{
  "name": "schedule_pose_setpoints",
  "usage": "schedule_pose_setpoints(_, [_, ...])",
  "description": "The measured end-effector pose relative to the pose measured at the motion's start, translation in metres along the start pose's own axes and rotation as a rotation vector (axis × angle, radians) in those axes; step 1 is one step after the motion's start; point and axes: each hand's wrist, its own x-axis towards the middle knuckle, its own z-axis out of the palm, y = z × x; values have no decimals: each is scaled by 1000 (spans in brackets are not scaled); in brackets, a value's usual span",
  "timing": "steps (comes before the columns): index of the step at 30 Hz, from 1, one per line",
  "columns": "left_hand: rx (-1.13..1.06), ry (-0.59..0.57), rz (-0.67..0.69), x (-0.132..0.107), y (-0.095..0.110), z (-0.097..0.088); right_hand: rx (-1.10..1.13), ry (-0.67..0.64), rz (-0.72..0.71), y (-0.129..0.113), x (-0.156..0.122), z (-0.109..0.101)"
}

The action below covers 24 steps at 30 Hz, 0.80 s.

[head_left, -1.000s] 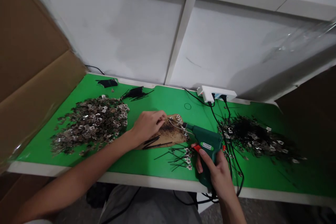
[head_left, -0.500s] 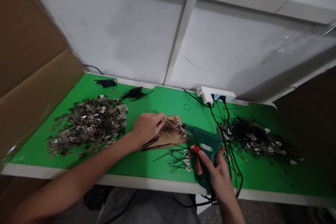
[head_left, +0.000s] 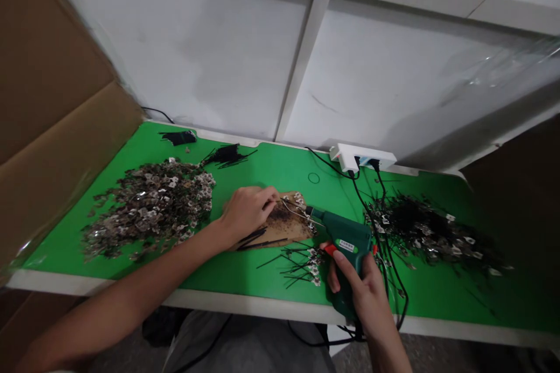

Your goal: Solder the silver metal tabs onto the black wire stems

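The green table point(head_left: 245, 271) has a big heap of small metal pieces point(head_left: 151, 207) on the left side and a darker tangle of wired pieces point(head_left: 431, 233) on the right, with a scorched brown board point(head_left: 280, 227) sitting between them. The right hand point(head_left: 365, 291) is wrapped around the handle of a green soldering gun point(head_left: 345, 245), tip pointing at the board. The left hand point(head_left: 245, 210) rests on that board, fingers pinched on something too small to make out, right by the tip.

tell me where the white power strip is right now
In the head view the white power strip sits at the back edge of the green table, right of centre against the white wall panel, with black cords running down from it toward the green glue gun.
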Motion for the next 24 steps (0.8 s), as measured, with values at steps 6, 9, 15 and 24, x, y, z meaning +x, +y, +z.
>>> schedule_pose_setpoints(6, [-82, -1, -9, 3, -1, 0, -33, -20, 31, 1, 2, -4])
schedule_pose_setpoints(9, [-87, -28, -45, 3, 1, -1, -32, -35, 54, -1, 3, -4])
schedule_pose_setpoints(15, [-48, 9, -33, 3, 1, 2, -36, -36, 54, -1, 0, -2])
schedule_pose_setpoints(24, [-51, 69, -10, 4, -1, 7, -37, -17, 105, 0, -3, -2])
